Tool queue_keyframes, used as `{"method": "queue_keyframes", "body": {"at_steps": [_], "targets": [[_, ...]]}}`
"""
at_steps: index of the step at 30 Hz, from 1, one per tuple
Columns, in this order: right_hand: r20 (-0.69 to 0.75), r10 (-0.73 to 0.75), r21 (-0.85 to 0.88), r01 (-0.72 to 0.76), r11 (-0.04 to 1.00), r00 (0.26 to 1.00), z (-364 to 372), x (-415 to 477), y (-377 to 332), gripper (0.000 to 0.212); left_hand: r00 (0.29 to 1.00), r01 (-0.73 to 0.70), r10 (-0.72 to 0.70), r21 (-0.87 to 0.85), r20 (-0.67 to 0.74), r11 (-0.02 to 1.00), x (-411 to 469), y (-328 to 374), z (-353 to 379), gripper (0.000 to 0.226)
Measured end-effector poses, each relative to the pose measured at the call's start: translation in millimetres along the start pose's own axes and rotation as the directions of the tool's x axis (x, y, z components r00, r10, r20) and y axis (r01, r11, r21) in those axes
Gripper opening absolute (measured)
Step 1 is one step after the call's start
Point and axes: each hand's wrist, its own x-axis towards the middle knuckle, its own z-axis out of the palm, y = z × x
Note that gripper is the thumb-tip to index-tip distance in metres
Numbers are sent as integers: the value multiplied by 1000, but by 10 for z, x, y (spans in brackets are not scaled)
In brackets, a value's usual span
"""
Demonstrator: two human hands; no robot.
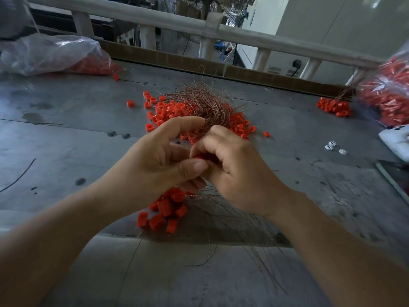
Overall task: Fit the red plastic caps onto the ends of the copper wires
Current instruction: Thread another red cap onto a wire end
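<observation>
My left hand and my right hand meet above the middle of the grey table. Between their fingertips sits a red cap, mostly hidden; both thumbs press toward it. A bundle of thin copper wires fans up and away from behind my fingers, and my left hand holds its lower part. Beyond the hands lies a loose pile of red caps. Below them hangs a cluster of capped wire ends, with bare wire strands trailing toward the table's near edge.
A clear plastic bag of red caps lies at the far left, another bag at the far right with a small heap of caps beside it. Small white parts and a white device sit at right. A railing runs behind.
</observation>
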Motion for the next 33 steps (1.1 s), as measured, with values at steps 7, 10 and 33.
{"method": "queue_keyframes", "body": {"at_steps": [7, 10, 33], "targets": [[-38, 27, 50, -26, 998, 999, 33, -5, -16, 1, 1000, 20, -21, -64, -12, 998, -12, 15, 0, 59], [-48, 48, 101, -43, 994, 998, 23, 6, -8, 12, 998, 65, -67, -103, -12, 992, 1, 35, -27, 62], [-62, 135, 53, -131, 990, 989, -184, 1, 33, 11, 967, 42, -82, -169, -239, 985, 53, 137, -265, 37]]}}
